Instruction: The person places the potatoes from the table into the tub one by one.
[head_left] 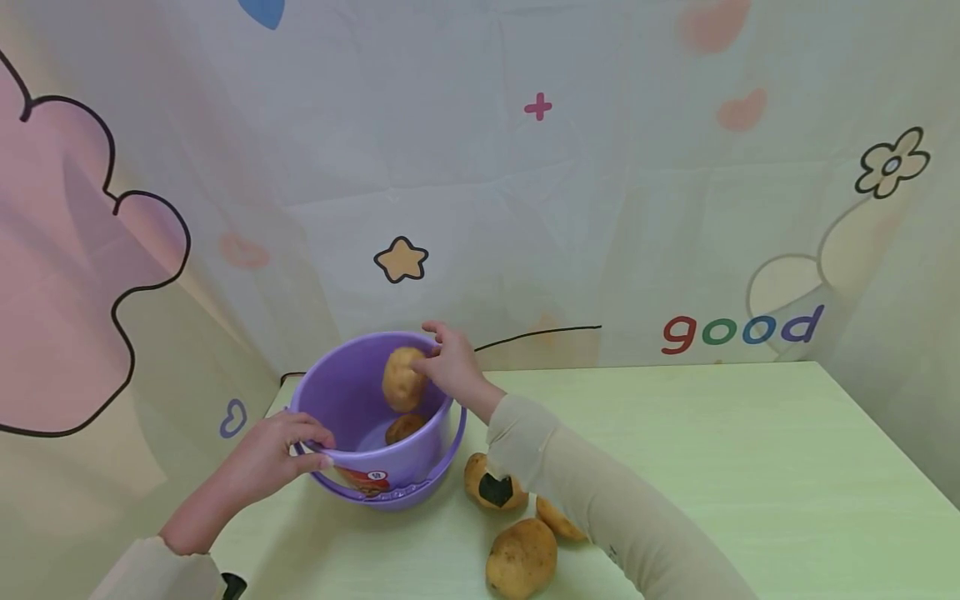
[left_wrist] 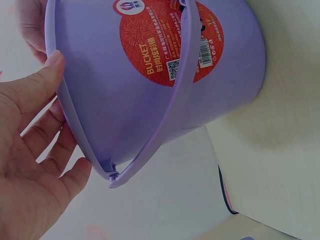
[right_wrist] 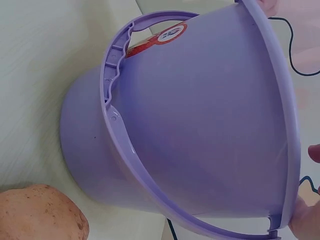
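Head view shows the right hand [head_left: 453, 362] over the bucket's far right rim, fingers spread apart; the thumb side overlaps a potato [head_left: 403, 385] inside the bucket [head_left: 408, 467], and whether they touch is hard to tell. The left hand [head_left: 273, 450] grips the near left rim, thumb outside, its other fingers partly hidden there but plainer in the left wrist view. Below the first potato, a darker potato [head_left: 406, 427] is partly hidden by the bucket's near wall. The handle [head_left: 457, 437] hangs round the outside and crosses the label [left_wrist: 150, 55], covering some of its print. Just right of the bucket, a potato [head_left: 474, 481] sits partly behind a dark shape [head_left: 495, 491] that I cannot identify. The right sleeve [head_left: 600, 500] blocks part of another potato [head_left: 555, 518]; a larger potato [head_left: 522, 557] lies nearest the lower edge. All three rest on the pale table [head_left: 712, 467], before a printed curtain [head_left: 600, 208]. In the right wrist view, the fingers are cut off at the edge.
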